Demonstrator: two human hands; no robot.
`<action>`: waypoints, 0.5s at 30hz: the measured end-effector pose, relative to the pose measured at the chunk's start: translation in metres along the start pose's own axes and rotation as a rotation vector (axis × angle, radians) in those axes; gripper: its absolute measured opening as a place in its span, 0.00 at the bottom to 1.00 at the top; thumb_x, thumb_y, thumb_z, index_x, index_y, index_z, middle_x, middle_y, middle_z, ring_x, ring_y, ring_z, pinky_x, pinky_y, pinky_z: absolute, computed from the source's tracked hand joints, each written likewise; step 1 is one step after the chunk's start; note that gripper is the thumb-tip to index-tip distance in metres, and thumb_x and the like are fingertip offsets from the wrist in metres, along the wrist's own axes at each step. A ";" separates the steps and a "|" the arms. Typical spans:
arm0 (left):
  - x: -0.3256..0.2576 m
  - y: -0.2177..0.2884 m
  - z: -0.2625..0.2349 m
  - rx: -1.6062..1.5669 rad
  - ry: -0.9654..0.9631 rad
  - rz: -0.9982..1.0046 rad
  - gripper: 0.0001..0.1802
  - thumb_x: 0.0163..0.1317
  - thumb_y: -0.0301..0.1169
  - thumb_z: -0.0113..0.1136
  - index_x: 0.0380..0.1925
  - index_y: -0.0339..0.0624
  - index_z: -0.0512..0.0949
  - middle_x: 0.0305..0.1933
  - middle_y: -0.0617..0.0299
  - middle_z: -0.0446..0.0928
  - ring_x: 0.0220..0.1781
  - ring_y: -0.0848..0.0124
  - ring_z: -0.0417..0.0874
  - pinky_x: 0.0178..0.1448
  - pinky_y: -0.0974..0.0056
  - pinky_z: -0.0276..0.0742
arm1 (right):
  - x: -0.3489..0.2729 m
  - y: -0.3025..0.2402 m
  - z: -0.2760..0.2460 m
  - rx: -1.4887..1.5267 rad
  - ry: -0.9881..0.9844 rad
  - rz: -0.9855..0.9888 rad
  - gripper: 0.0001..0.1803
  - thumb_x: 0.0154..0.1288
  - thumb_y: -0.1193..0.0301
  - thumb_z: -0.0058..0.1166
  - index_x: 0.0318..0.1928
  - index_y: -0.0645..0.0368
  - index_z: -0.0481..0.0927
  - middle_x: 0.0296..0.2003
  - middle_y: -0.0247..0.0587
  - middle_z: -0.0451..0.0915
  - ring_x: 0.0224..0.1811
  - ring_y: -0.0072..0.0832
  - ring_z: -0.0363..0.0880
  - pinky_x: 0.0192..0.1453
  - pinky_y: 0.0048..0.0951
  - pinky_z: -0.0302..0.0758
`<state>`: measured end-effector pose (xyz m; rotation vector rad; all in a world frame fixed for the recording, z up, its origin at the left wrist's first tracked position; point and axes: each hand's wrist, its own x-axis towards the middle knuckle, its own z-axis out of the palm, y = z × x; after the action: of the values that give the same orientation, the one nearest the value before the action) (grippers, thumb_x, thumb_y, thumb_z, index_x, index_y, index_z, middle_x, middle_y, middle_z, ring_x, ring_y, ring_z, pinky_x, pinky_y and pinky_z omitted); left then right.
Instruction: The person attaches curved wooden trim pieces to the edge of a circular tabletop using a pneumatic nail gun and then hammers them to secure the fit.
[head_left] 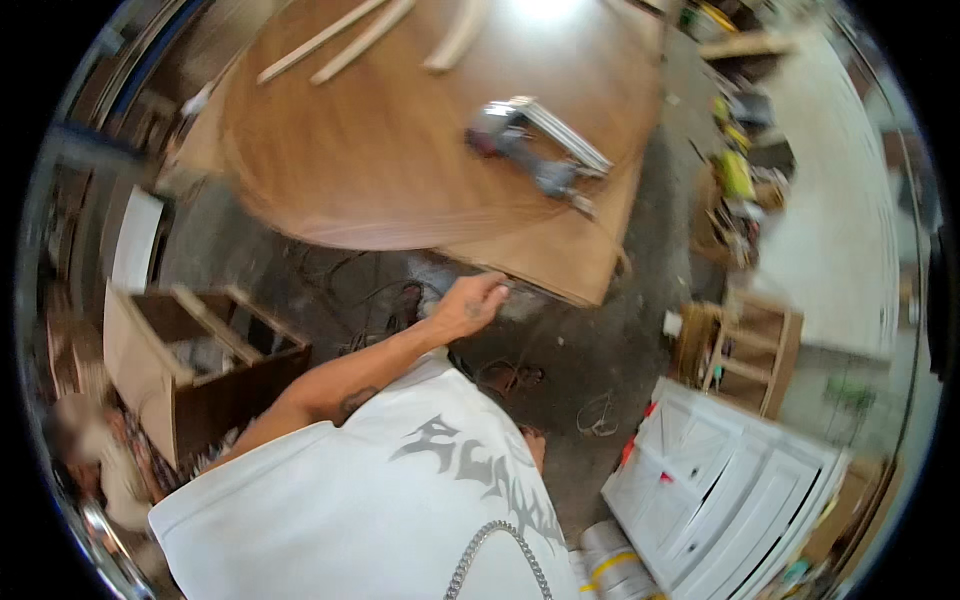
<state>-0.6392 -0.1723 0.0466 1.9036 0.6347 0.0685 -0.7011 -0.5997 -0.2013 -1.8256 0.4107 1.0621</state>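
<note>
My left hand reaches out at the near edge of a flat brown board, its fingers curled and closed. What they hold, if anything, is too blurred to make out. On the board lies a large round-ended wooden panel. A grey and black nail gun with a silver magazine rests on the panel, toward its right side. Beyond it are curved pale wooden strips. A bit of what looks like my right hand shows beside my white shirt; its fingers are hidden.
An open wooden cabinet frame stands at left. White panelled doors are stacked at lower right, near a small wooden rack. A long white sheet lies at far right, beside cluttered boxes. Cords lie on the dark floor.
</note>
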 end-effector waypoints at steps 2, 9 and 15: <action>0.021 0.025 0.032 0.015 0.045 0.128 0.20 0.76 0.40 0.51 0.57 0.35 0.77 0.36 0.48 0.83 0.38 0.60 0.85 0.45 0.59 0.78 | -0.003 0.003 -0.040 0.212 0.103 0.065 0.10 0.66 0.73 0.56 0.46 0.61 0.82 0.33 0.42 0.82 0.33 0.27 0.81 0.31 0.30 0.76; 0.082 0.119 0.140 0.115 -0.045 0.211 0.20 0.76 0.38 0.52 0.55 0.32 0.79 0.40 0.48 0.85 0.42 0.59 0.86 0.46 0.59 0.79 | -0.069 0.044 -0.152 0.728 0.430 0.295 0.18 0.71 0.68 0.56 0.59 0.61 0.77 0.42 0.43 0.84 0.38 0.32 0.85 0.33 0.33 0.81; 0.145 0.130 0.160 0.181 0.059 0.510 0.16 0.72 0.31 0.56 0.55 0.33 0.78 0.47 0.46 0.82 0.46 0.52 0.84 0.49 0.54 0.79 | -0.056 0.067 -0.127 0.837 0.297 0.499 0.11 0.68 0.69 0.53 0.46 0.61 0.81 0.38 0.45 0.84 0.36 0.32 0.84 0.32 0.34 0.80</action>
<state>-0.4108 -0.2774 0.0586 2.2065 0.1835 0.4059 -0.7154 -0.7502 -0.1720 -1.1264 1.3216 0.7441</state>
